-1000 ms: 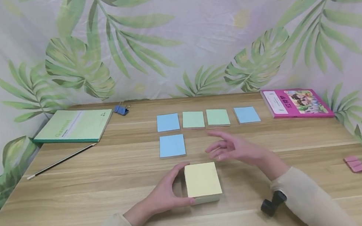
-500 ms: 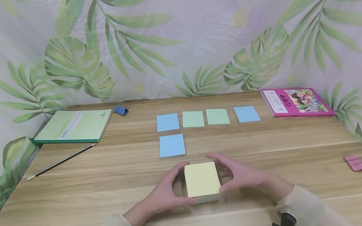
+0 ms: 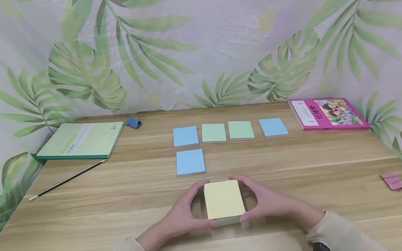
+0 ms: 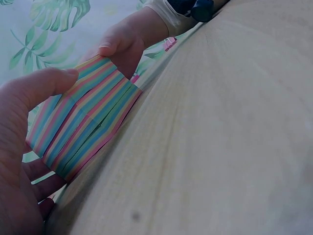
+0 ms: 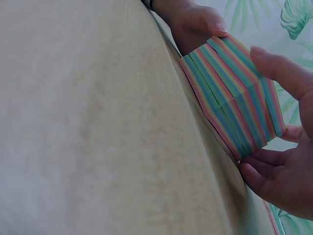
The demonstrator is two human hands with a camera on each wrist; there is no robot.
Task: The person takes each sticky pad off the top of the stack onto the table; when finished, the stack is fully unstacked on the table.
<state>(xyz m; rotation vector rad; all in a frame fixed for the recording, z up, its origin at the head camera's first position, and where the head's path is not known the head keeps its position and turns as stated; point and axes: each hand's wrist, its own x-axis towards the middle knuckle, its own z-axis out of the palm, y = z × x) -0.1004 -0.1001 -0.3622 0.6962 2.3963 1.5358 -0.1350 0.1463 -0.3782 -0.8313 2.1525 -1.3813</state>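
A thick square stack of sticky notes with a pale yellow top sits on the table near me. Its sides show bands of blue, yellow, pink and green, and the layers are slightly offset. My left hand grips it from the left, thumb at the near corner and fingers round the far one. From the right, my right hand holds it the same way. In the right wrist view the right thumb lies along the upper part of the stack, with other fingers low by the table.
Beyond the stack lie thin blue pads and green pads, most in one row. A green notebook, pencil and blue binder clip are at left. At right are a pink book and pink binder clip.
My right hand has come down and toward me from beyond the stack's right side and now grips the stack. The left hand has kept its hold; the pads have not moved.
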